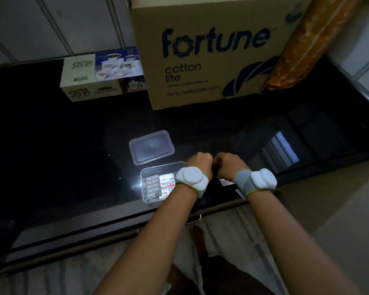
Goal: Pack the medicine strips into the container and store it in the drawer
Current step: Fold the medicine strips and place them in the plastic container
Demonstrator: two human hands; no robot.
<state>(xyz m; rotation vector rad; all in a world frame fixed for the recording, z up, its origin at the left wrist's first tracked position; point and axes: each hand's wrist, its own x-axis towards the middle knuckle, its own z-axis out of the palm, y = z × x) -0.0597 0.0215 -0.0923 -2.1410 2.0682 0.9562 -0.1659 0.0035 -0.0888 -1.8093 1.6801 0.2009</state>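
A clear plastic container (144,188) stands on the black counter near its front edge, with several medicine strips (156,185) lying inside. Its lid (151,147) lies flat just behind it. My left hand (197,163) hovers over the container's right end, fingers curled under. My right hand (227,165) is right beside it, also curled; the two hands nearly touch. What the fingers hold is hidden. Another strip (227,182) shows on the counter under my right wrist. A drawer handle (195,220) sits below the counter edge.
A large Fortune cardboard box (209,54) stands at the back of the counter (73,156). A smaller printed box (102,75) is to its left, an orange wrapped roll (303,45) to its right. The room is dim.
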